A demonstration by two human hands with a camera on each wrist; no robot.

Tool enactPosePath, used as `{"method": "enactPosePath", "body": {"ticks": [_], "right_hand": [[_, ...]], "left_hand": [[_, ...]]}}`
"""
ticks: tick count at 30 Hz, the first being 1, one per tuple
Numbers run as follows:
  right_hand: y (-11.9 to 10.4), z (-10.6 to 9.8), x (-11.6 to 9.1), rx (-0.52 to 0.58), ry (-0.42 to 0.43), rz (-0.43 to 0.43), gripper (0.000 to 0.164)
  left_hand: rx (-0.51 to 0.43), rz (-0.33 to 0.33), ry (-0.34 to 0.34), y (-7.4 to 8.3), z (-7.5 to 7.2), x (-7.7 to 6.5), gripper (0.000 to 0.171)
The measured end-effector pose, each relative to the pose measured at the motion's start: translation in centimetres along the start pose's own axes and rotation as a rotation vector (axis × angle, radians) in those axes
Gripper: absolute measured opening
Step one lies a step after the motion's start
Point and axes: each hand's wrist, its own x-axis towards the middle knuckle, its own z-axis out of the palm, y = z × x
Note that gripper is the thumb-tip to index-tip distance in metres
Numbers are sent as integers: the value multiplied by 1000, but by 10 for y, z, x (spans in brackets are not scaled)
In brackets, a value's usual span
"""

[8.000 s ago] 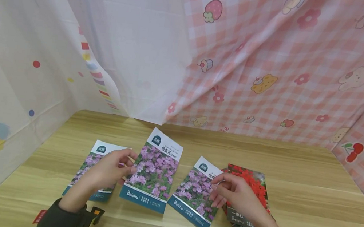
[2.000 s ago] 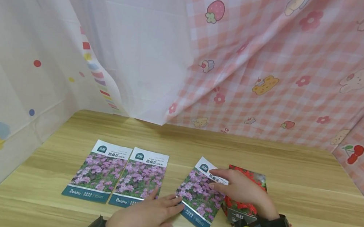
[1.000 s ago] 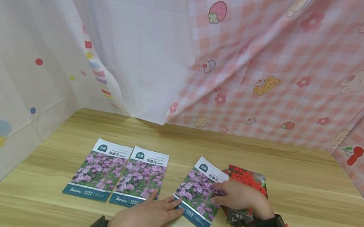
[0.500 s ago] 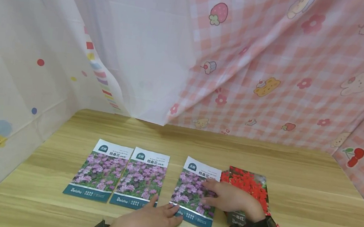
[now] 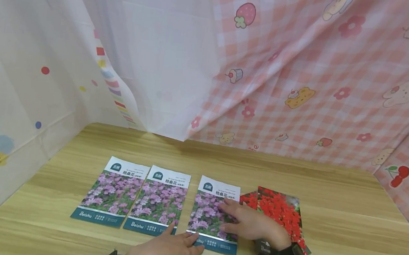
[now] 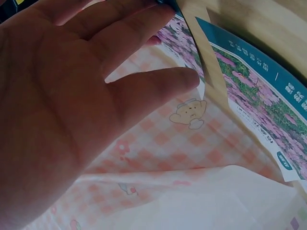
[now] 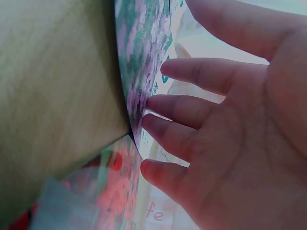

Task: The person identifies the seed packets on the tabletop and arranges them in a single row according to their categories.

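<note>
Three flower seed packets with purple blooms lie in a row in the head view: the left packet (image 5: 111,192), the middle packet (image 5: 160,201) and the right packet (image 5: 205,214). My left hand (image 5: 163,251) rests straight fingertips on the right packet's lower left corner. From the other side, my right hand (image 5: 248,222) lays extended fingers on that packet's flower picture and right edge. Its fingers also show straight beside the purple packet (image 7: 141,52) in the right wrist view. Under the right forearm lies a red-flower packet (image 5: 281,213), partly hidden, overlapping another red-flower packet (image 5: 248,199).
The wooden table (image 5: 143,144) backs onto a pink checked cloth (image 5: 301,124) and a white cloth (image 5: 165,78). Another printed white cloth (image 5: 18,97) hangs at the left. A narrow gap separates the middle and right packets.
The right purple packet has slid left and turned straighter, with my right hand travelling along, exposing more of the red packets. Eight seconds ago my left hand held the middle packet; now it lies flat.
</note>
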Motion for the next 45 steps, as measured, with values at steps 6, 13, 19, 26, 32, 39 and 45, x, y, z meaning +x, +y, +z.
{"method": "enactPosePath", "body": {"ticks": [6,13,19,26,32,39,45], "right_hand": [[-3,3,3,-29,5,18,63],[-6,5,4,-37,5,4,65],[-6,7,5,-37,5,18,65],[-5,9,6,-40,0,10,66],[-5,9,6,-34,-6,4,66],[-6,10,6,-42,-1,-7,66],[-7,10,7,-40,-3,-3,65]], "left_hand": [[-1,-18,0,1,-1,0,56],[-5,-46,1,0,-2,-1,57],[-9,-60,-12,-1,-3,-1,56],[2,-63,-18,-1,-3,-1,53],[10,-61,-19,-1,-3,-1,52],[17,-66,-8,0,-4,-3,54],[26,-67,2,0,-5,-4,52]]}}
